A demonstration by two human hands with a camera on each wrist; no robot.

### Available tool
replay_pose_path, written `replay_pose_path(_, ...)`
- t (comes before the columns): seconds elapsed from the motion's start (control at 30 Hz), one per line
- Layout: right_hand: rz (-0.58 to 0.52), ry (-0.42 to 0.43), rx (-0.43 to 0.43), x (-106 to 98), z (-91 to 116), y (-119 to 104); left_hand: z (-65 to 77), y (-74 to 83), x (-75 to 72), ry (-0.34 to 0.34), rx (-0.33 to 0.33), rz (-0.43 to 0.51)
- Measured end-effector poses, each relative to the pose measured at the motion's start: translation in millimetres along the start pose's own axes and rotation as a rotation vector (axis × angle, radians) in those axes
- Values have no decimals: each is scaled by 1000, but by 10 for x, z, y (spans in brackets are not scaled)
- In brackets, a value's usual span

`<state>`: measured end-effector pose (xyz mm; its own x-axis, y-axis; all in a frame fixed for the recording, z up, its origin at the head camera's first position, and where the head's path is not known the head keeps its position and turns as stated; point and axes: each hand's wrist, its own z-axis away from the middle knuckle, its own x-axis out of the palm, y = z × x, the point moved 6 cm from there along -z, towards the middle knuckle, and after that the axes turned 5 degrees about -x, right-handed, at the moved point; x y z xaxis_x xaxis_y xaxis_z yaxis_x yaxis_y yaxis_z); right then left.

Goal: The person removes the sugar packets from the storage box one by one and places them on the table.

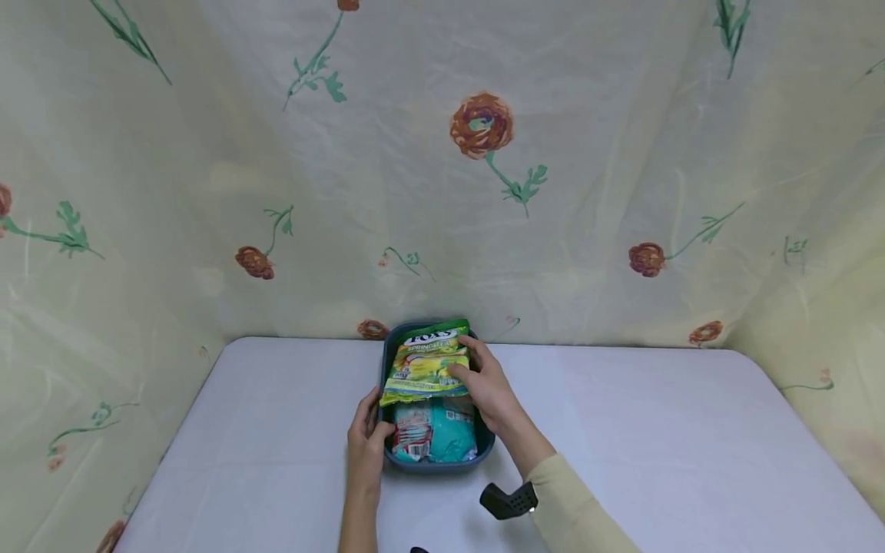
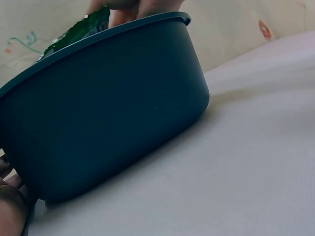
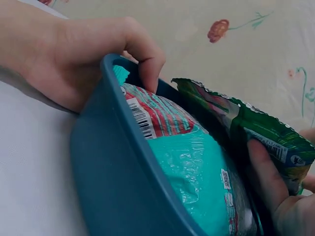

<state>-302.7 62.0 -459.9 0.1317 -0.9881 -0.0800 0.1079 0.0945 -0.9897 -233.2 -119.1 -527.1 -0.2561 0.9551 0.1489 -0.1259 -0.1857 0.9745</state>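
Observation:
A dark blue plastic tub (image 1: 437, 467) stands on the table by the back edge. My left hand (image 1: 366, 439) grips its left wall, thumb hooked over the rim, as the right wrist view also shows. With my right hand (image 1: 489, 390) I pinch a green and yellow FOX'S candy bag (image 1: 423, 370) at its right side. The bag is tilted over the far part of the tub. In the near part lies a teal and red plastic packet (image 3: 189, 164) with a barcode, its back side up. What lies under the candy bag is hidden.
A white-covered table (image 1: 643, 438) extends to both sides of the tub. Flower-printed curtain cloth (image 1: 588, 192) hangs close behind the tub and at both sides. A black device (image 1: 509, 501) is strapped at my right wrist by the sleeve.

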Motion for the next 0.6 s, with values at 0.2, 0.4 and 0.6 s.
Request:
replay_pose_path(0.2, 58, 71, -43, -113, 87, -37, 7, 12, -2, -17, 3, 2)
replay_pose_path(0.4, 21, 48, -107, -187, 193, -71, 8, 35, -19, -11, 15, -8)
replay_pose_path(0.6, -91, 22, -125, -355, 339, 21, 13, 13, 3, 16, -10, -36)
